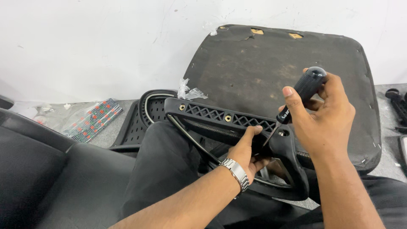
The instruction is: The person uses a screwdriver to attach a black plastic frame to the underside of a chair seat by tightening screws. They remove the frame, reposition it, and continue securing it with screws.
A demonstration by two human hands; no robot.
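A black plastic chair armrest frame with a lattice top and round screw holes lies across my lap. My left hand, with a metal watch on its wrist, grips the frame from below near its right end. My right hand is closed around the black handle of a screwdriver. The screwdriver's thin shaft points down-left, with its tip at a screw hole on the frame's right end, just above my left thumb.
A worn black seat base leans against the white wall behind. A second black armrest part lies on the grey floor at left, beside a clear plastic bag with a patterned strip. A black chair cushion fills the lower left. More black parts sit at the right edge.
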